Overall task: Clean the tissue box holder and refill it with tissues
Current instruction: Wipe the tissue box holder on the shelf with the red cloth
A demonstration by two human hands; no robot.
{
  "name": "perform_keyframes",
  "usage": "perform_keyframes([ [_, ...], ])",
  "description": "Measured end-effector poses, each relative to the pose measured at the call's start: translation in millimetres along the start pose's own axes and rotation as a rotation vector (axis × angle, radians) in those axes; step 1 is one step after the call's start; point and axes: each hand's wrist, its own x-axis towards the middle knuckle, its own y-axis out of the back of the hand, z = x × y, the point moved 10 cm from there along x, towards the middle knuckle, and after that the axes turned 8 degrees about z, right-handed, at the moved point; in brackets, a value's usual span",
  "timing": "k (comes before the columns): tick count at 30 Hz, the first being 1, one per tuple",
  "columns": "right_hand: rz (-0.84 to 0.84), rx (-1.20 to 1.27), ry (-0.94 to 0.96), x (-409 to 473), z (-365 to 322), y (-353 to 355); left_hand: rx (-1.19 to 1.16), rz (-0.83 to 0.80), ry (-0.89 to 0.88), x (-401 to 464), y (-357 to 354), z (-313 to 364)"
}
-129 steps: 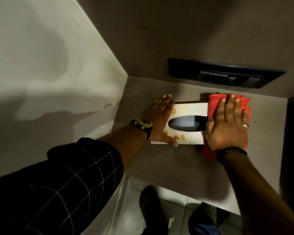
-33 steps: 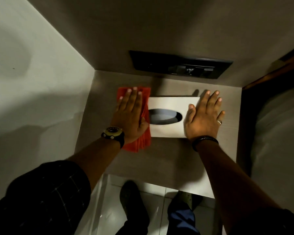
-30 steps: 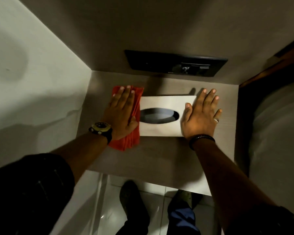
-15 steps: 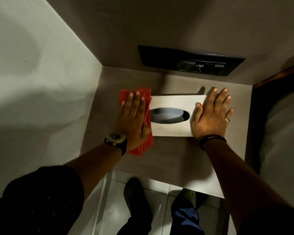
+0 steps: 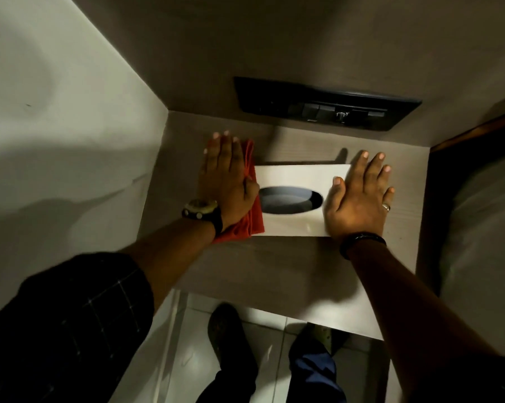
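Note:
A white tissue box holder with a dark oval slot lies flat on the wooden ledge. My left hand presses flat on a red cloth at the holder's left end, fingers together and stretched out. My right hand rests flat over the holder's right end, fingers spread, a ring on one finger. No tissues show in the slot. The holder's top looks free of stains.
A black switch panel is set in the back wall above the ledge. A pale wall closes the left side. A dark gap and a light surface lie to the right. The ledge's front edge runs above my feet on the tiled floor.
4.3 s ago the cloth was under my right hand at the holder's right end, with yellow stains at its left end. Now my left hand holds it at the left end; no stains show.

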Motion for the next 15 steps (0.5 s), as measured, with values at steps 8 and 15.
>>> perform_keyframes([
  [8,-0.021,0.044,-0.018,-1,-1,1,0.041,0.007,-0.169,-63,1,28],
  [15,0.014,0.017,-0.026,0,1,-2,0.044,0.033,0.14,-35,3,28],
])
